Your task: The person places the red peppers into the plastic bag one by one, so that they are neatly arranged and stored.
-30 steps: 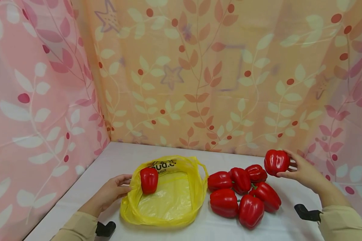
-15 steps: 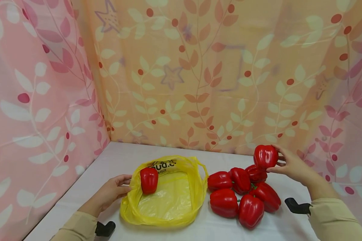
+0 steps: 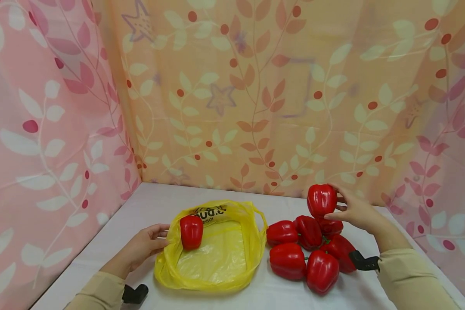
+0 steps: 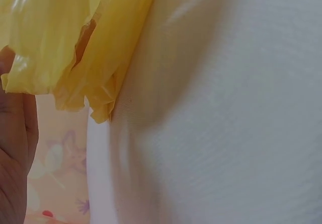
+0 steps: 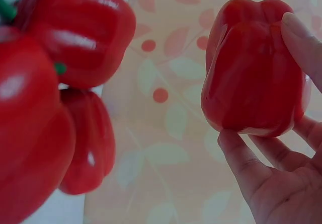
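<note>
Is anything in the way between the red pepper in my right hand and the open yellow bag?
Low down, yes: loose red peppers lie beside the yellow bag, on the right hand's side. Above them, nothing visible stands between the held pepper and the bag.

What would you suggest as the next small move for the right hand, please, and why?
I would probably move the right hand leftward, bringing its red pepper over the yellow bag. That pepper is already raised, while the bag's mouth is wide open, with one pepper inside and bare room beside it. The left hand is at the bag's left side.
</note>
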### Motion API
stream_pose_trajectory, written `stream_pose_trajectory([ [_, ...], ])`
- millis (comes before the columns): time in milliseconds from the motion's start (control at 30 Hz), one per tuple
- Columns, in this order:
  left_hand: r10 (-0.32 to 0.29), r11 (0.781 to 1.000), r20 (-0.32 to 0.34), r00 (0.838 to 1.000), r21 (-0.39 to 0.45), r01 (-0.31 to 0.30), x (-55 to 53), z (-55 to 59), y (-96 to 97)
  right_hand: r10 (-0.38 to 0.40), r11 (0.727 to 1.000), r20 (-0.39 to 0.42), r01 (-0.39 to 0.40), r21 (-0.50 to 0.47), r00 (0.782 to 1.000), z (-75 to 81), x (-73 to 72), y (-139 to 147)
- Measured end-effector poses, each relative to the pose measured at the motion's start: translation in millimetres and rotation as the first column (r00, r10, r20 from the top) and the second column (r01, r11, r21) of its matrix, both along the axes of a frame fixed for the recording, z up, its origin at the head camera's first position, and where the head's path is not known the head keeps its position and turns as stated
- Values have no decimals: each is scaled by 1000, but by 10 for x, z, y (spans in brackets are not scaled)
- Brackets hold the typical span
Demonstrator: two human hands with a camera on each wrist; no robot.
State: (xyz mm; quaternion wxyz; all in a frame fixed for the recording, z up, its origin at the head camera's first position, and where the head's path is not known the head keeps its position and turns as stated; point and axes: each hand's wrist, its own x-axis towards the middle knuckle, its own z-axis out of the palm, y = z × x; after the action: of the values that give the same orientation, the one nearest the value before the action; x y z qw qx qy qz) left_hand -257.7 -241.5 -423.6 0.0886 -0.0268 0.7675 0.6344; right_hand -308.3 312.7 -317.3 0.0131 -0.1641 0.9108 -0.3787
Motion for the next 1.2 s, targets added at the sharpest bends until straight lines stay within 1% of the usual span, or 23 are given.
stream_pose_trajectory([
  [67, 2, 1000, 1, 1000, -4, -2, 0, 3, 2, 10, 1000, 6, -10, -5, 1000, 7, -17, -50],
  [200, 10, 1000, 0, 1000, -2, -10, 7, 11, 15, 31, 999, -13, -31, -6, 999, 26, -45, -153],
  [300, 10, 1000, -3, 1000, -2, -10, 13, 18, 23, 48, 999, -14, -48, -24, 999, 35, -65, -225],
  [467, -6, 1000, -7, 1000, 9, 6, 19, 19, 26, 50, 998, -15, -50, -26, 999, 30, -93, -338],
  [533, -11, 1000, -8, 1000, 11, 11, 20, 16, 26, 61, 997, -12, -62, -42, 998, 25, -109, -385],
  [667, -11, 1000, -7, 1000, 12, 11, 17, 15, 29, 109, 989, 2, -108, -101, 994, 26, -139, -479],
  [767, -6, 1000, -3, 1000, 14, 6, 17, 19, 32, 131, 986, -13, -131, -106, 991, 42, -152, -553],
  [933, -1, 1000, 0, 1000, 10, 1, 9, 14, 33, 142, 985, -55, -146, -90, 988, 69, -191, -665],
  [1033, 7, 1000, 4, 1000, 6, -7, 2, 3, 31, 146, 985, -52, -150, -91, 988, 76, -209, -723],
  [1200, 14, 1000, 11, 1000, 2, -14, 1, -7, 29, 156, 982, 0, -156, -109, 988, 74, -221, -803],
])
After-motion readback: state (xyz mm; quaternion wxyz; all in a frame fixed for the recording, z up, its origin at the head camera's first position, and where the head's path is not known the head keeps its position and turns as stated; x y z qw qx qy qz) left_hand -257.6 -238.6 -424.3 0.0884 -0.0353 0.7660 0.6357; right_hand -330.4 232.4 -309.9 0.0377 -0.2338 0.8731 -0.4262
